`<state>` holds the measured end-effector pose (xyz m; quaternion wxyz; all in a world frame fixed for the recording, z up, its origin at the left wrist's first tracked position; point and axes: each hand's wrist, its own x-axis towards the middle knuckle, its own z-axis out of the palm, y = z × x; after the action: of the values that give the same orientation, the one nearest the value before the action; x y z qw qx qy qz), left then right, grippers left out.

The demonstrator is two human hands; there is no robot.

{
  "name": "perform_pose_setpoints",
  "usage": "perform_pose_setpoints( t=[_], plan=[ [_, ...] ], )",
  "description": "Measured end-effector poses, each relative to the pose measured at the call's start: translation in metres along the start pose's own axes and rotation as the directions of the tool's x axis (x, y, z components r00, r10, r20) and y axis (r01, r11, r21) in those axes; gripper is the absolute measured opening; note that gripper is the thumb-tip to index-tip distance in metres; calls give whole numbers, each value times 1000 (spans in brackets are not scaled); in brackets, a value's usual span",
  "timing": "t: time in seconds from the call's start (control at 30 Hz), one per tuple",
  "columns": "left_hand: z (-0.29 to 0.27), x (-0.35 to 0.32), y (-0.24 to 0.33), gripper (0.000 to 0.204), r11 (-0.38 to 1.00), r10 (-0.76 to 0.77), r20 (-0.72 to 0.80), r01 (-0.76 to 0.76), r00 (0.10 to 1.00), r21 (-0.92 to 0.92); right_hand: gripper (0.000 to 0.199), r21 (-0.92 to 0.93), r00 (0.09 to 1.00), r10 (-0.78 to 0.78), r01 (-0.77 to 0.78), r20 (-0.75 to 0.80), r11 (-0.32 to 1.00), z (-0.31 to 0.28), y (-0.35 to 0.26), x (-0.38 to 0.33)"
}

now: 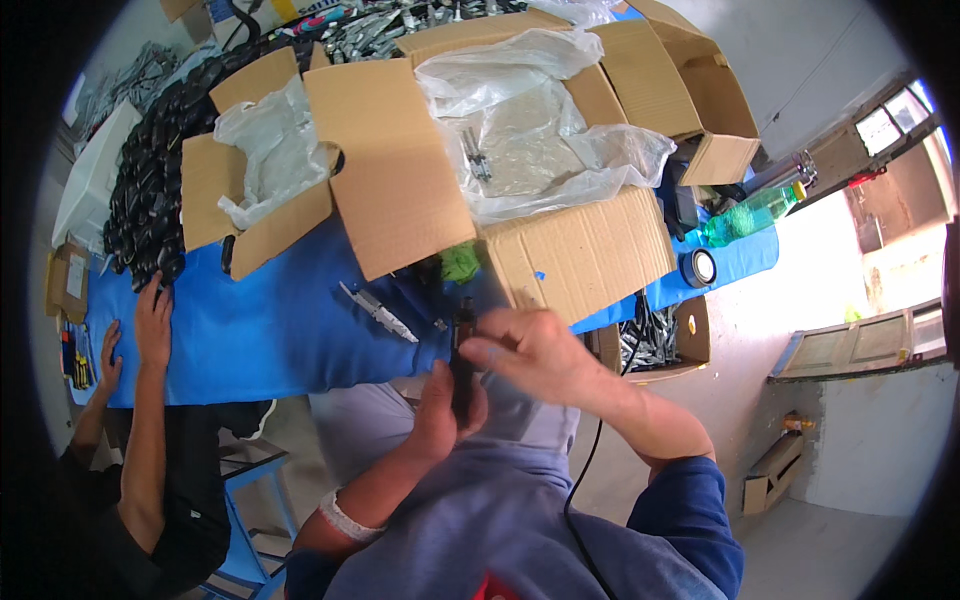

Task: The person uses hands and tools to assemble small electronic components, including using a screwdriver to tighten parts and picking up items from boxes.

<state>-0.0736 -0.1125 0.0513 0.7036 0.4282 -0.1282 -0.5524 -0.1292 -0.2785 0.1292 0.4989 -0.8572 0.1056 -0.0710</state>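
My left hand (438,418) is wrapped round a slim black handle-shaped piece (463,375), held upright above my lap at the table's front edge. My right hand (535,352), slightly smeared by motion, has its fingers curled and its thumb tip against the piece's upper part. Whatever sits between its fingers is hidden. Just beyond my hands, a silver-grey metal tool part (380,312) lies on the blue tablecloth (270,330). A crumpled green scrap (460,262) is next to the big carton.
Open cartons (570,250) with plastic liners stand ahead, the larger holding a few metal parts (475,155). Black pieces (165,170) are heaped at left, where a co-worker's hands (153,325) rest. At right are a green bottle (750,217), a round tin (699,267) and a hanging black cable (585,470).
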Motion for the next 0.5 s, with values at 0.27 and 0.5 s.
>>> perform_pose_setpoints(
  t=[0.27,0.5],
  plan=[
    [25,17,-13,55,997,10,-3,-10,1000,76,25,307,982,188,-189,34,933,-9,8,-25],
    [27,17,-16,68,990,-126,-3,126,992,55,26,414,994,77,-105,83,904,-11,22,-30]
  ],
)
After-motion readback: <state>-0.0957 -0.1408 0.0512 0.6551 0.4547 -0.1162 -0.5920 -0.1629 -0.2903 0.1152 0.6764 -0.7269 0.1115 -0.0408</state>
